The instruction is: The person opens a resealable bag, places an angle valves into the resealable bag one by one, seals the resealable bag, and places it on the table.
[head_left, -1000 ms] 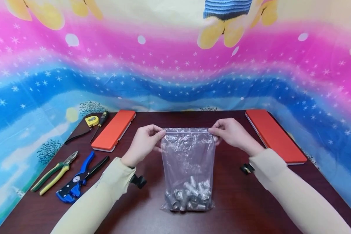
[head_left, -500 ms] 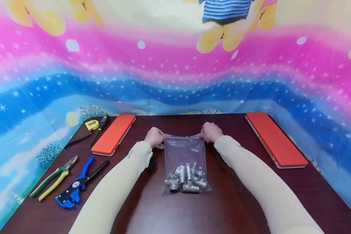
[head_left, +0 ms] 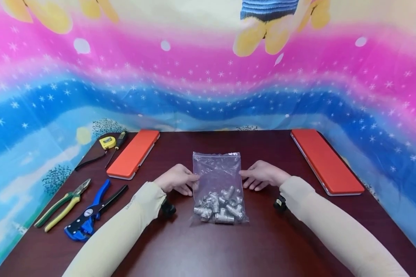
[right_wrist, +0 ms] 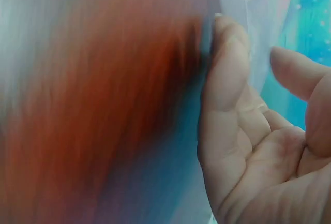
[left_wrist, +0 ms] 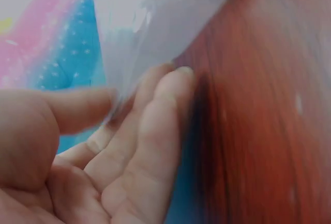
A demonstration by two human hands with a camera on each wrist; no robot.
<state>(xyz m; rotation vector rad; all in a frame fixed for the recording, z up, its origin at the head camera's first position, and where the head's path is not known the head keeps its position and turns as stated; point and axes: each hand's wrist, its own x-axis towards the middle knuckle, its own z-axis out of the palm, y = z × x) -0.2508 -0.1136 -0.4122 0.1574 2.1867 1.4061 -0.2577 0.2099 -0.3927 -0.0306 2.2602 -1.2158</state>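
A clear zip bag (head_left: pixel 216 169) lies in the middle of the table, its zip end away from me. Several silvery metal pipe fittings (head_left: pixel 223 206) sit in its near end. My left hand (head_left: pixel 178 179) pinches the bag's left edge between thumb and fingers, as the left wrist view shows. At the right edge is my right hand (head_left: pixel 263 175), thumb apart from the fingers. In the right wrist view its fingers (right_wrist: pixel 227 79) are fairly straight beside the plastic film and grip nothing.
On the left lie pliers (head_left: pixel 64 204), a blue-and-black wire stripper (head_left: pixel 93 213), a yellow tape measure (head_left: pixel 107 142), a screwdriver (head_left: pixel 120 140) and an orange case (head_left: pixel 134 154). Another orange case (head_left: pixel 327 161) lies at the right. A printed cloth (head_left: pixel 208 77) hangs behind the table.
Both hands have moved from the bag's top corners down to its sides. The bag, held up by its zip end a second ago, has come down flatter onto the table.
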